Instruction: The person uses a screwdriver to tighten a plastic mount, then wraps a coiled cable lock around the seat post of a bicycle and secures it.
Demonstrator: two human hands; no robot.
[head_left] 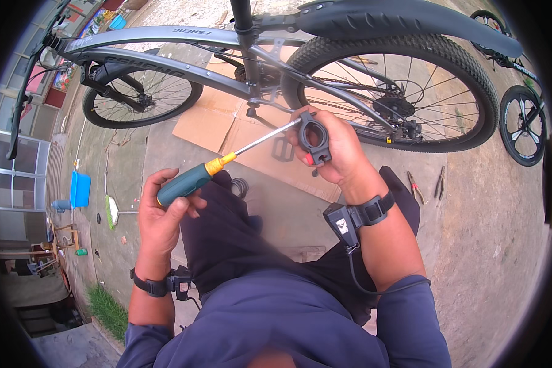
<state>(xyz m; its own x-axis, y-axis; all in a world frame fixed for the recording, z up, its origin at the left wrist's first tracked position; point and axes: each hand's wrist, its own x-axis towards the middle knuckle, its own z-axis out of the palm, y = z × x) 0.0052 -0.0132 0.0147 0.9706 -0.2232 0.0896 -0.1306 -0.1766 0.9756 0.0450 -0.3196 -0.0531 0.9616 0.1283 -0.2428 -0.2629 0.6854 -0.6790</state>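
My left hand (164, 211) is closed round the green and yellow handle of a screwdriver (193, 179). Its steel shaft slants up to the right, and the tip meets a black ring-shaped clamp (314, 138). That clamp sits in my right hand (343, 147), pinched between thumb and fingers, with a small red part at its lower edge. Whether the tip is seated in a screw I cannot tell. Just beyond my hands stands a grey bicycle (248, 92), its wheels to the left and right.
Flattened cardboard (211, 119) lies under the bicycle. On the ground to the right are red-handled pliers (416, 187) and a dark pair of pliers (440, 183). A coiled cable (239, 187) rests by my left leg. Further left are a blue basin (80, 189) and a broom (111, 211).
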